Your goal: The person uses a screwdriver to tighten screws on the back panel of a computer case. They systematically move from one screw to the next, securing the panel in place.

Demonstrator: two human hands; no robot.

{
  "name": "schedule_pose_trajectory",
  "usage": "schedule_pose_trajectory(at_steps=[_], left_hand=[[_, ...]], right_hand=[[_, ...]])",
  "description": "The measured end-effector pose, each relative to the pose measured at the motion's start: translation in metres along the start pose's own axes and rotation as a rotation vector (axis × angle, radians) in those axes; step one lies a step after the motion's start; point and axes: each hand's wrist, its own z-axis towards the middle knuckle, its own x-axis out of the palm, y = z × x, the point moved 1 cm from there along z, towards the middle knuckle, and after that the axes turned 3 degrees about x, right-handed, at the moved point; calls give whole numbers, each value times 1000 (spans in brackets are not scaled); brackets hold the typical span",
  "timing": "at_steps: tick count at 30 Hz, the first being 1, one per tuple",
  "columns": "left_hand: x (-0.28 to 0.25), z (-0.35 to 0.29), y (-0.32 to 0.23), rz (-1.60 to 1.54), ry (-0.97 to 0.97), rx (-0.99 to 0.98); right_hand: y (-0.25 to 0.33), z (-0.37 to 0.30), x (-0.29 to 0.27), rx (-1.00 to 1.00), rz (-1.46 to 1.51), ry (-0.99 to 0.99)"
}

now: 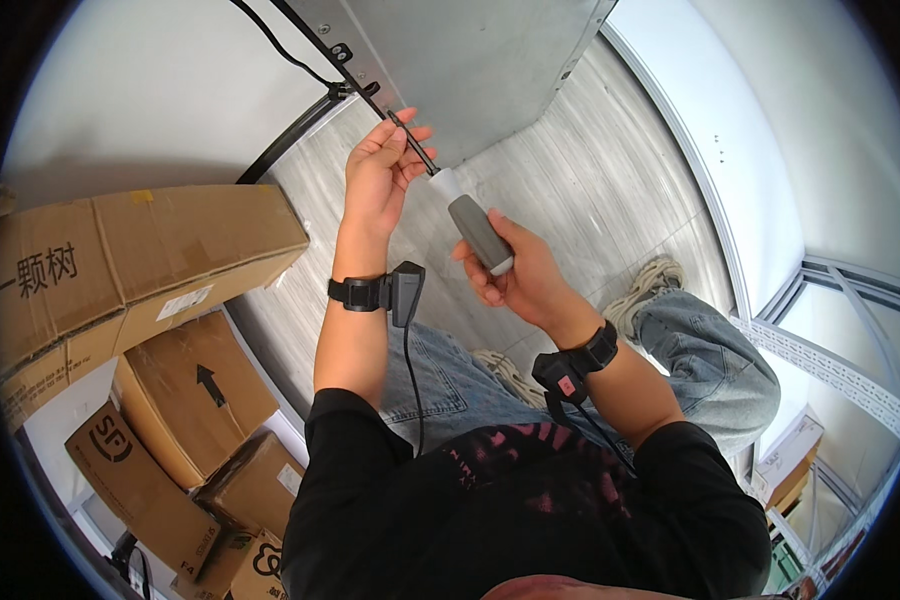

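A screwdriver with a grey handle [481, 234], a pale collar and a thin dark shaft points away from me, slanting up to the left. My right hand [520, 265] grips the lower end of that handle, fingers curled beneath it. Farther up, my left hand [378, 165] has its thumb and fingers about the shaft near the tip, with a small screw or bit end not clear enough to make out. Just beyond the left fingers stands a grey metal cabinet [460, 70] with screws along its edge. Each wrist wears a black strapped device [406, 294].
Cardboard boxes [200, 400] are stacked at my left, one long box [205, 235] reaching toward the cabinet. A black cable [288, 48] hangs beside the cabinet's edge. White metal shelving [835, 355] stands at the right. Pale wood-look flooring [620, 150] lies below; my bent legs are close under my arms.
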Motion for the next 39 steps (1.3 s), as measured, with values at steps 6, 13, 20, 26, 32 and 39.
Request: schedule_pose_trajectory(at_steps=[6, 13, 20, 26, 32, 39], left_hand=[[-7, 5, 5, 59, -67, 22], [-3, 3, 3, 55, -89, 0], [-2, -2, 5, 43, -75, 6], [-1, -8, 5, 72, -69, 28], [40, -21, 6, -10, 31, 29], [140, 11, 18, -62, 246, 33]], right_hand=[[-6, 5, 16, -187, -490, -387], [-5, 0, 5, -90, -319, -227], [-3, -6, 3, -94, -251, -181], [3, -15, 2, -119, -179, -180], [32, -37, 1, -123, -525, -322], [173, -121, -17, -111, -968, -450]])
